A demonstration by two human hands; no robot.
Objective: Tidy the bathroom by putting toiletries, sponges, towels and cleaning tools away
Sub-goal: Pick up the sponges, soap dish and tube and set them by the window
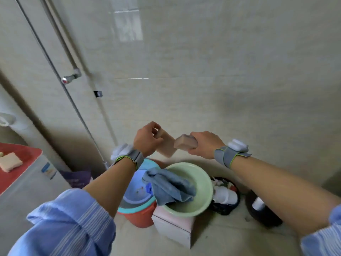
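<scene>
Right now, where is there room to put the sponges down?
Bare spots: the red machine top beside the sponge lying there, and the green basin right of the blue towel. Crowded: the floor from orange bucket to black basket.

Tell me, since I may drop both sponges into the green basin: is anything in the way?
Partly. A blue towel lies over the green basin's left rim and into its bowl, below the left hand's sponge. The bowl's right part, below the right hand's sponge, shows bare.

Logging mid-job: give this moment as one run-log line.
left grip: holds long sponge | right grip: holds short sponge | both in air above green basin | blue towel draped on basin rim
</scene>
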